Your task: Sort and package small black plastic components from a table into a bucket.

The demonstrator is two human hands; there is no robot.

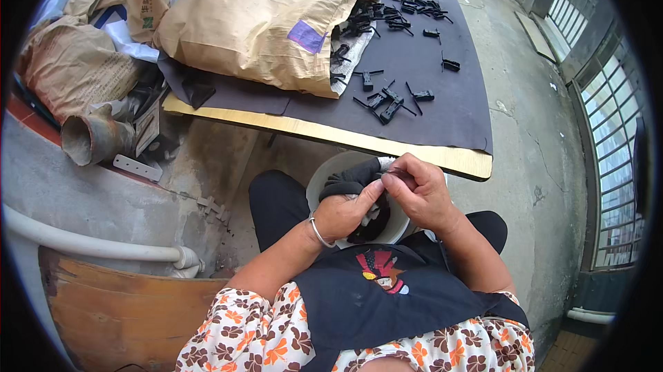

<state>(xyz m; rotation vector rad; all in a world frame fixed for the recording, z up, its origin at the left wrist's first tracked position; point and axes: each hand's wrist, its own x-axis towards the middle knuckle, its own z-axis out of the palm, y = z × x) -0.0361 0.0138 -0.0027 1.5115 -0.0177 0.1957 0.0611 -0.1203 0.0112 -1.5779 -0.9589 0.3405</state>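
Note:
My left hand (345, 218), with a silver bangle at the wrist, is closed over the white bucket (315, 189) between my knees. A dark grey, glove-like cloth (345, 180) with whitish parts lies about its fingers; whether it is worn or held cannot be made out. My right hand (423, 192) meets it thumb to thumb, the fingers curled in a pinch. Whatever sits between the fingertips is small and mostly hidden. Dark stuff shows inside the bucket below. Just beyond, several small black plastic parts (388, 106) with thin arms lie on the dark-covered table (442, 120).
A large brown paper sack (255, 26) lies on the table, its mouth facing right, with more black parts (359, 21) spilling out. Crumpled paper bags (76, 64) and a rusty pipe piece (97, 137) are heaped at left. A white pipe (90, 241) runs low there. Barred windows (615, 158) line the right.

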